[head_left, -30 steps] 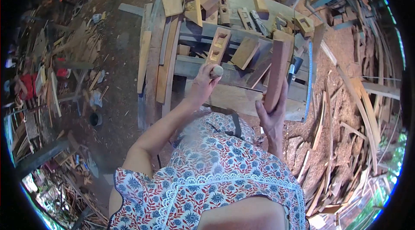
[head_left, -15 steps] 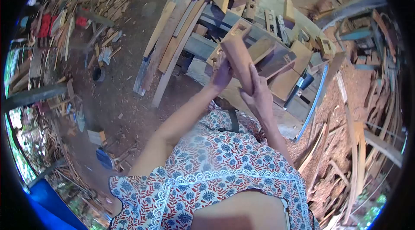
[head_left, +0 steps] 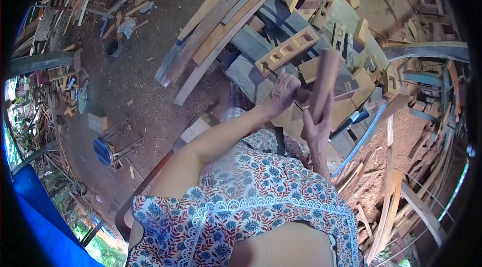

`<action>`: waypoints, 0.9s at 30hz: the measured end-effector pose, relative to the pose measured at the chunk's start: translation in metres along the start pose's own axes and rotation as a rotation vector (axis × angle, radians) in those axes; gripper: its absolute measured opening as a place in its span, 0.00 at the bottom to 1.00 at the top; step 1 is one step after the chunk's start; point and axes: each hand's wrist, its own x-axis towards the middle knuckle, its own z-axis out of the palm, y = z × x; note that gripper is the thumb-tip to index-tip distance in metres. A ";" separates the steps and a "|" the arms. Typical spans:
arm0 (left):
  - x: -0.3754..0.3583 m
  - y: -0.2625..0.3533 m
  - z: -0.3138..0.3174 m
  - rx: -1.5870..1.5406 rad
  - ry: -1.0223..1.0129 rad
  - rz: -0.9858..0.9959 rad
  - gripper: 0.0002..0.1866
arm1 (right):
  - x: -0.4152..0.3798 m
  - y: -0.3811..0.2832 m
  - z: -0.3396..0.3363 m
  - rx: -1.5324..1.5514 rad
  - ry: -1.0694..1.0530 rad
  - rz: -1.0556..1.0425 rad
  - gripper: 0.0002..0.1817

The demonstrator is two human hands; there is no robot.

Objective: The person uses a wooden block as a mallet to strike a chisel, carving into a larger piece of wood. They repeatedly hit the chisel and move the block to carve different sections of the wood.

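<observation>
My left hand (head_left: 282,95) is closed around a thin tool that looks like a chisel, its dark handle (head_left: 302,95) sticking out on the right. The tool's metal end (head_left: 271,71) reaches the near end of a pale wooden block (head_left: 287,52) with several rectangular holes. To the right, my right hand (head_left: 318,127) grips the lower part of a thick wooden piece (head_left: 326,79), which stands up at a slant and is slightly blurred. The holed block lies on the cluttered bench.
Long planks (head_left: 216,31) run along the bench's left side. Wood pieces, a dark tool (head_left: 346,125) and a blue measuring strip (head_left: 362,139) lie to the right. A blue-topped stool (head_left: 103,151) stands at the lower left. Scrap wood (head_left: 391,186) is heaped at the right.
The thick wooden piece has moved right, away from my left hand, and is held by my right hand alone. The holed block and the thin tool are now more exposed. The view has shifted.
</observation>
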 end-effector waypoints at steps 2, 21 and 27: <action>-0.028 0.000 0.015 -0.007 0.063 0.047 0.18 | 0.005 -0.013 -0.007 0.023 0.056 0.005 0.46; 0.026 -0.009 -0.084 -0.429 0.502 -0.597 0.09 | 0.013 -0.001 -0.035 0.061 0.191 0.084 0.45; 0.021 -0.017 -0.073 -0.310 0.400 -0.568 0.09 | 0.017 -0.008 -0.039 0.072 0.173 0.082 0.46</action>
